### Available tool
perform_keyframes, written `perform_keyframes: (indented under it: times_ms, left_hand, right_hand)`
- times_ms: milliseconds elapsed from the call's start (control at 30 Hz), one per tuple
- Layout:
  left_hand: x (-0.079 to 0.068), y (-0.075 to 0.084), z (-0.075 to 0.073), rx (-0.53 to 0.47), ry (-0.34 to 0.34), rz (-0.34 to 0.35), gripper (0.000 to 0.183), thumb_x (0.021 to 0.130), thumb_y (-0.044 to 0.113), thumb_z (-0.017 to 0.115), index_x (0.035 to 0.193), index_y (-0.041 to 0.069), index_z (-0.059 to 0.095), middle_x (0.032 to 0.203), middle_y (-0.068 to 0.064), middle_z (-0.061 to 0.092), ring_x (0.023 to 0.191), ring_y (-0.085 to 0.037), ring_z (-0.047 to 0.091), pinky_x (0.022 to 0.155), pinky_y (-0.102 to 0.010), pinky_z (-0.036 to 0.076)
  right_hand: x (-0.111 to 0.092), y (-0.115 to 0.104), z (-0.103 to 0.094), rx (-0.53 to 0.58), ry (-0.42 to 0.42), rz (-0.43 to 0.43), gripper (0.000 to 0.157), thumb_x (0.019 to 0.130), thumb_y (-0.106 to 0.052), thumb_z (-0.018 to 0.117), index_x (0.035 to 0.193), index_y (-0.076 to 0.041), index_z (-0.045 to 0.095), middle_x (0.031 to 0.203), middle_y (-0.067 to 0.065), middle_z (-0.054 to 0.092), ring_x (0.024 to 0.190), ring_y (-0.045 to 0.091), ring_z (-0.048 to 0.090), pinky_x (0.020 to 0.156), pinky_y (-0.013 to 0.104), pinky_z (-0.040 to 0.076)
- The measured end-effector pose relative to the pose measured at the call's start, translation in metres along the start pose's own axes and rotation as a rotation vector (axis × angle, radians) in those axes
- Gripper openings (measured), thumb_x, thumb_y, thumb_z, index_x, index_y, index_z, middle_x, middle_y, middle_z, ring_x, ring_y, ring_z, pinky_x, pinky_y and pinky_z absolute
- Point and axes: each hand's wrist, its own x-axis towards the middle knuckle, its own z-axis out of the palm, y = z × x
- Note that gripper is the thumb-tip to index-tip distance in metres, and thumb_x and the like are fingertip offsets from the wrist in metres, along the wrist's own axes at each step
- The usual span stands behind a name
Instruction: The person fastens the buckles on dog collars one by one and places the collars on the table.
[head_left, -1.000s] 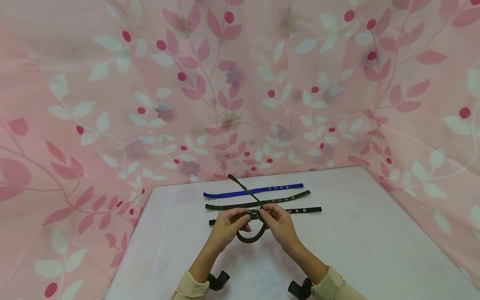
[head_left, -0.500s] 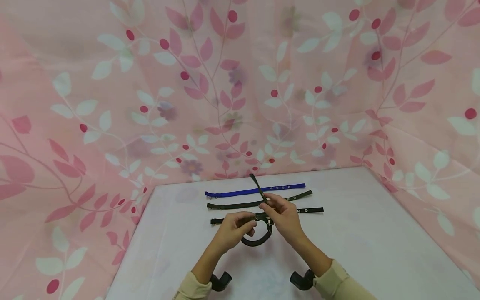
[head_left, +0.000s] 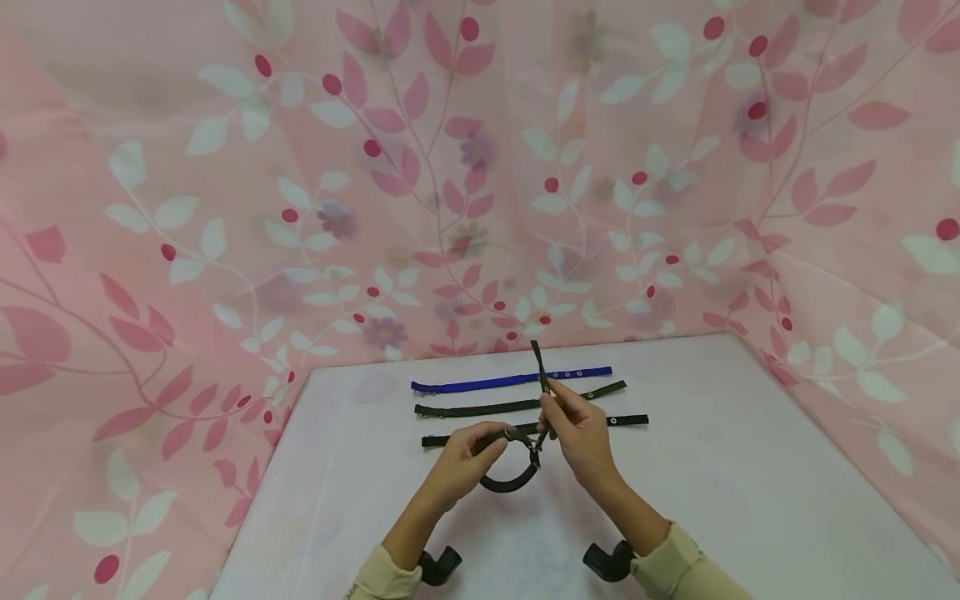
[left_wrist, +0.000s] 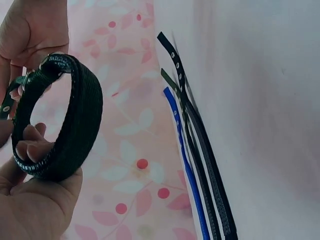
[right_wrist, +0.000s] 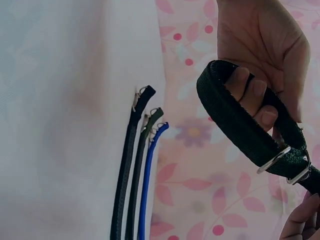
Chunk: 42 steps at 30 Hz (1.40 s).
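A dark green collar [head_left: 510,485] is bent into a loop, raised above the table between both hands. My left hand [head_left: 461,467] grips the loop's left side, with fingers reaching inside the ring, as the right wrist view shows. My right hand [head_left: 588,437] pinches the collar's free strap end, which points up and away past the fingers. A metal buckle [right_wrist: 299,176] and a D-ring [right_wrist: 274,160] sit where the strap passes through. In the left wrist view, the green collar [left_wrist: 87,125] hides part of the left fingers.
Three collars lie side by side on the white table [head_left: 720,475]: a blue collar [head_left: 480,384], a dark green collar [head_left: 480,408] and a black collar [head_left: 628,420]. Floral pink cloth [head_left: 510,250] hangs behind and at the sides. Black curved pieces [head_left: 441,567] sit at the wrists.
My right hand has moved right and slightly up, away from the left, drawing the strap end along. The strap end now points nearly straight up instead of leaning left. My left hand keeps its grip.
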Motion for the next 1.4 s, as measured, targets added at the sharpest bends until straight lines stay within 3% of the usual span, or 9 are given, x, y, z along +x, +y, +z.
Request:
perform_keyframes:
  times_ms: [167, 367, 533, 733, 1000, 1233, 1400]
  left_hand:
    - [-0.001, 0.001, 0.003, 0.023, 0.029, 0.025, 0.025, 0.095, 0.02, 0.067, 0.118, 0.009, 0.068, 0.105, -0.012, 0.07, 0.087, -0.013, 0.061, 0.078, -0.022, 0.053]
    - [-0.001, -0.002, 0.007, 0.016, 0.09, 0.035, 0.021, 0.095, 0.017, 0.067, 0.113, 0.007, 0.071, 0.101, -0.01, 0.071, 0.085, -0.008, 0.061, 0.078, -0.022, 0.052]
    - [-0.002, 0.001, 0.005, -0.001, 0.126, 0.033, 0.022, 0.096, 0.019, 0.066, 0.112, 0.006, 0.071, 0.105, -0.01, 0.071, 0.091, -0.01, 0.062, 0.08, -0.021, 0.052]
    - [-0.003, 0.004, 0.001, 0.037, 0.168, 0.052, 0.024, 0.098, 0.023, 0.063, 0.113, 0.006, 0.07, 0.11, -0.008, 0.068, 0.099, -0.015, 0.06, 0.085, -0.021, 0.052]
    - [-0.005, 0.007, 0.0, 0.096, 0.249, 0.057, 0.017, 0.098, 0.023, 0.062, 0.108, 0.011, 0.071, 0.102, -0.007, 0.063, 0.095, -0.015, 0.055, 0.081, -0.022, 0.047]
    - [-0.006, 0.007, -0.002, 0.198, 0.314, 0.108, 0.016, 0.099, 0.027, 0.06, 0.109, 0.019, 0.07, 0.104, -0.002, 0.061, 0.097, -0.014, 0.056, 0.083, -0.026, 0.048]
    - [-0.007, 0.004, -0.007, 0.206, 0.31, 0.137, 0.016, 0.099, 0.025, 0.061, 0.11, 0.017, 0.07, 0.108, -0.001, 0.063, 0.1, -0.013, 0.058, 0.085, -0.025, 0.05]
  right_hand:
    - [-0.001, -0.003, -0.001, 0.044, 0.005, -0.004, 0.036, 0.098, -0.016, 0.062, 0.132, -0.001, 0.061, 0.076, 0.007, 0.061, 0.062, 0.011, 0.059, 0.053, 0.022, 0.046]
    - [-0.004, -0.001, 0.0, 0.048, -0.004, -0.016, 0.031, 0.097, -0.014, 0.063, 0.125, 0.002, 0.065, 0.073, 0.002, 0.06, 0.058, 0.01, 0.057, 0.05, 0.019, 0.044]
    - [-0.005, 0.002, -0.001, -0.047, -0.021, -0.076, 0.021, 0.097, -0.008, 0.063, 0.113, 0.004, 0.07, 0.065, 0.01, 0.059, 0.058, 0.014, 0.059, 0.054, 0.025, 0.053]
    - [-0.006, -0.01, 0.0, -0.114, -0.021, -0.076, 0.018, 0.094, 0.0, 0.064, 0.108, 0.006, 0.072, 0.072, 0.006, 0.062, 0.061, 0.019, 0.061, 0.059, 0.026, 0.056]
    - [-0.014, -0.037, 0.004, -0.206, -0.083, -0.091, 0.016, 0.091, 0.0, 0.066, 0.104, 0.005, 0.074, 0.074, 0.011, 0.062, 0.064, 0.004, 0.054, 0.054, 0.022, 0.047]
    - [-0.016, -0.034, 0.005, -0.337, -0.062, -0.197, 0.013, 0.089, 0.001, 0.069, 0.1, 0.001, 0.076, 0.074, 0.003, 0.062, 0.065, 0.004, 0.047, 0.053, 0.02, 0.043]
    - [-0.016, -0.031, 0.003, -0.336, -0.115, -0.192, 0.014, 0.089, 0.001, 0.068, 0.1, 0.0, 0.076, 0.075, 0.002, 0.063, 0.063, 0.001, 0.047, 0.051, 0.02, 0.043]
